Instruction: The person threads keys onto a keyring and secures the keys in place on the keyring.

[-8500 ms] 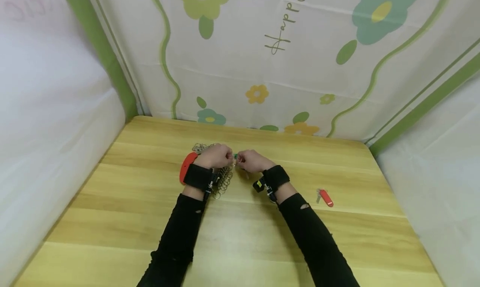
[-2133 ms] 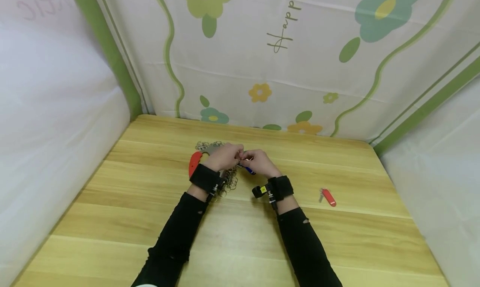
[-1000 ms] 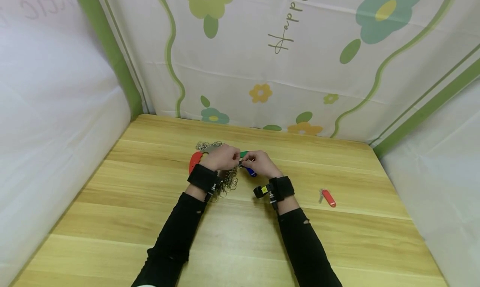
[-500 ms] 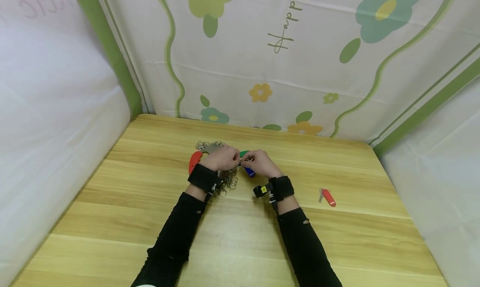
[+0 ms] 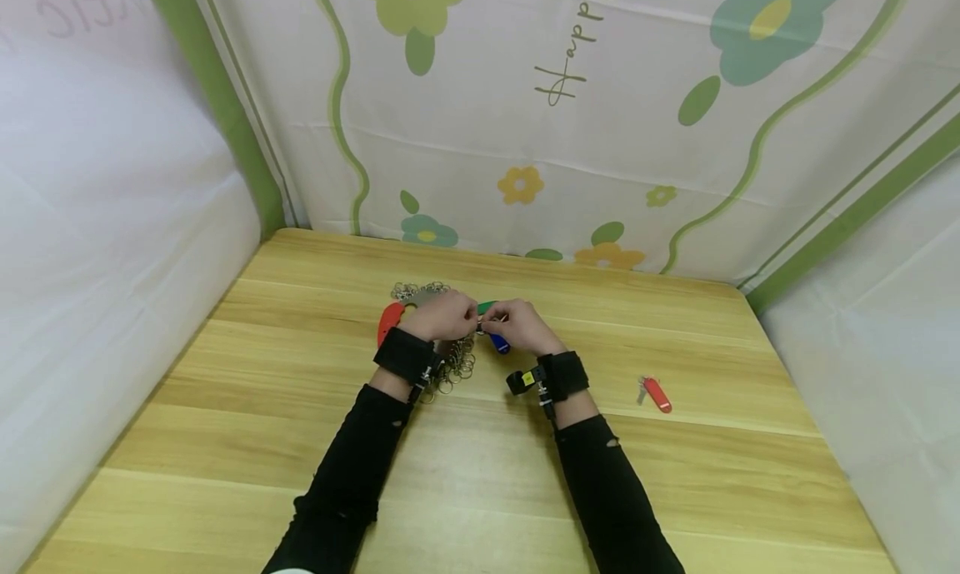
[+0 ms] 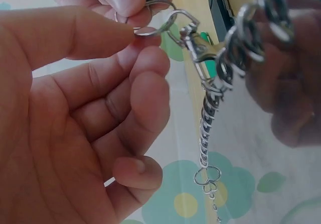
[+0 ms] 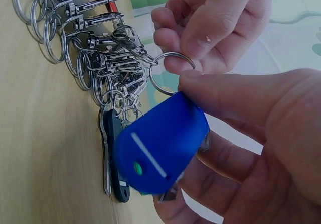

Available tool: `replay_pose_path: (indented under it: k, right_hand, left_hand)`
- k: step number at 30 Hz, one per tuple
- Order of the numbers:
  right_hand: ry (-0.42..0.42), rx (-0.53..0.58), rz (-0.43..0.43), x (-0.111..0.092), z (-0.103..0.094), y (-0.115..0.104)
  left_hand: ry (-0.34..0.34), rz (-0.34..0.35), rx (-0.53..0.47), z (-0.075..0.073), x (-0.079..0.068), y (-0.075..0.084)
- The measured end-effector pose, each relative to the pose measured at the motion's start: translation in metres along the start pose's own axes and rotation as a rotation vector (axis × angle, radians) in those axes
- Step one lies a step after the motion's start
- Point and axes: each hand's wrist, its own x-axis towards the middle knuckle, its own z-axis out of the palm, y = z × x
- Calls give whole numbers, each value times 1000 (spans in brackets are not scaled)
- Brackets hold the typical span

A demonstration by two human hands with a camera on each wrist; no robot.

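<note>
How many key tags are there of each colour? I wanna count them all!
Blue tag: 1
Green tag: 1
Dark tag: 1
Red tag: 1
Total that I can see: 4

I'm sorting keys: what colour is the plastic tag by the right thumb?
Blue plastic tag, clearest in right wrist view.

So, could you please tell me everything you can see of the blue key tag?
The blue key tag looks like smooth plastic, with a rounded end, a pale straight line and a small green spot. It tilts in the right hand, whose thumb is at its upper end, beside a metal ring; their join is hidden. Metal, perhaps a key, shows behind it.
</note>
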Motion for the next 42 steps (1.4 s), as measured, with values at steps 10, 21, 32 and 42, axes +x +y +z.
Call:
replay_pose_path:
  k: [10, 21, 32, 42]
  right_hand:
    - [10, 19, -6, 0, 0, 2]
    - [-9, 0, -8, -1, -1, -2]
    - [-17, -9, 2, 1, 0, 2]
    - [-32, 12, -9, -1, -1, 1]
  left_hand:
    - [-5, 9, 19, 0, 0, 0]
    - [12, 40, 95, 0, 0, 5]
    - [-14, 54, 43, 0, -1, 3]
    - [-51, 33, 24, -1, -1, 3]
